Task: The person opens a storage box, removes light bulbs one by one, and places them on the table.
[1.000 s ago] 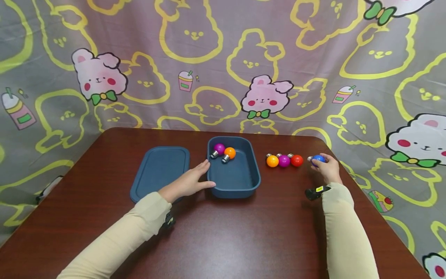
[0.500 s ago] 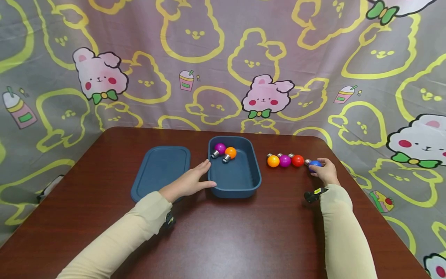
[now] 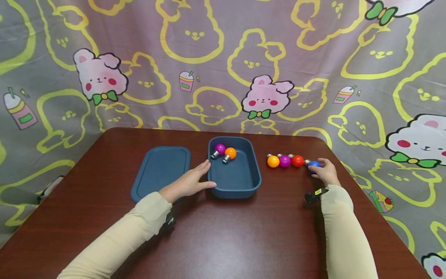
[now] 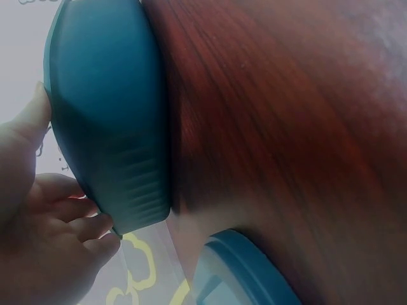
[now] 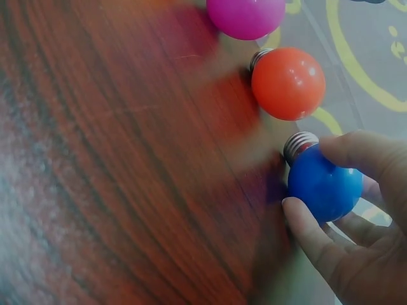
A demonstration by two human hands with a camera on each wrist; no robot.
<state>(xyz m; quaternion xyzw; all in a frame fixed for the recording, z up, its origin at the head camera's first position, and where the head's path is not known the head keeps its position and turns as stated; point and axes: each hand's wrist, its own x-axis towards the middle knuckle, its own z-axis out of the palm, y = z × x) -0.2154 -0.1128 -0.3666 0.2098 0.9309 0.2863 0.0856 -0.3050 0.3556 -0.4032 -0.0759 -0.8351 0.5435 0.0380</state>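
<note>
A blue light bulb (image 5: 325,184) with a metal screw base lies at the right end of a row on the table. My right hand (image 3: 326,171) pinches its round glass, with a fingertip on either side in the right wrist view. To its left are a red bulb (image 3: 297,161), a purple bulb (image 3: 284,161) and an orange bulb (image 3: 273,161). My left hand (image 3: 186,183) rests with extended fingers against the left rim of a dark blue box (image 3: 240,192). Inside the box, toward the back left, lie another purple bulb (image 3: 220,148) and another orange bulb (image 3: 230,153).
A flat dark blue lid (image 3: 162,166) lies left of the box, partly behind the left forearm. All of it sits on a brown wooden table (image 3: 237,236). A patterned curtain (image 3: 216,69) hangs behind the table's back edge and along its sides.
My right hand has brought the blue bulb slightly left and toward me, beside the red one, and turned its base toward the back. The left hand has stayed at the box.
</note>
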